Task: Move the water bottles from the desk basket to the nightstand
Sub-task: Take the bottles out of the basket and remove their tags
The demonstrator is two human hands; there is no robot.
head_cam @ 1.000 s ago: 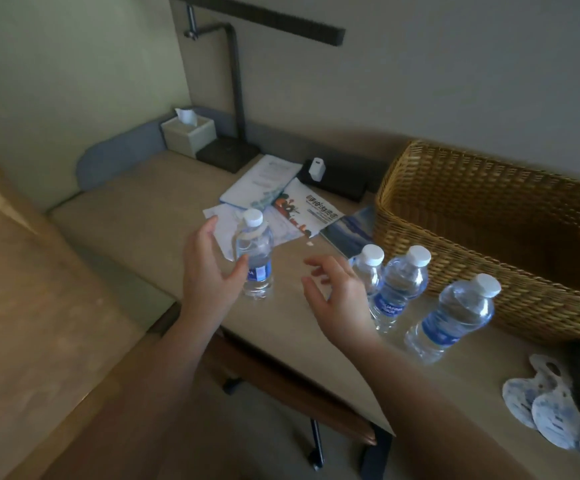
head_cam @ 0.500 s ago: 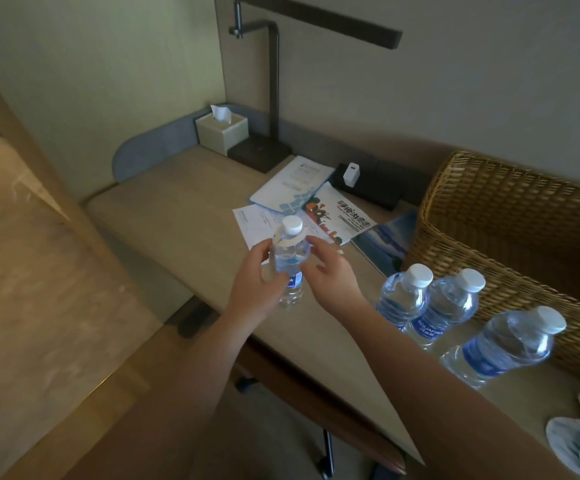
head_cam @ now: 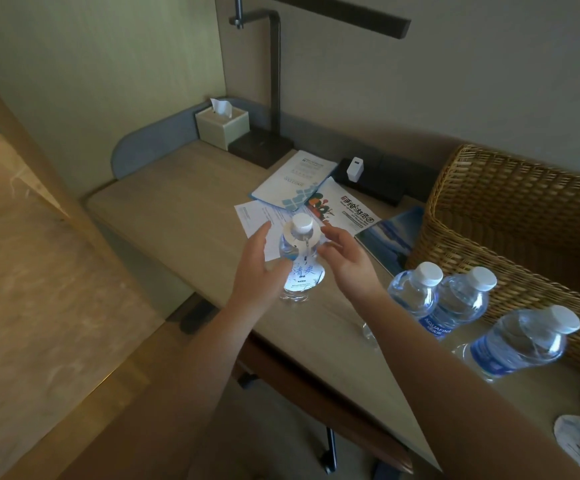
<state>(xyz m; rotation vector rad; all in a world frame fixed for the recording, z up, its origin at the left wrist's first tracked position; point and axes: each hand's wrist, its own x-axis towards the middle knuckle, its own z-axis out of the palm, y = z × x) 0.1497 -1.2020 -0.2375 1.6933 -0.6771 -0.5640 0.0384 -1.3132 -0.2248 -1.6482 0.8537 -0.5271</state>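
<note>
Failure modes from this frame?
1. The bottle with the neck tag stands between the left hand and right hand, neither in a firm grip; a nudge could tip it.
2. Three bottles stand close together by the basket; lifting one may topple its neighbours.

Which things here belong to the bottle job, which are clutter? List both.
Job: clear plastic tagged water bottle between left hand and right hand; three blue-labelled bottles; woven wicker basket.
Clutter: beige tissue box; black desk lamp; paper leaflets; white charger.
</note>
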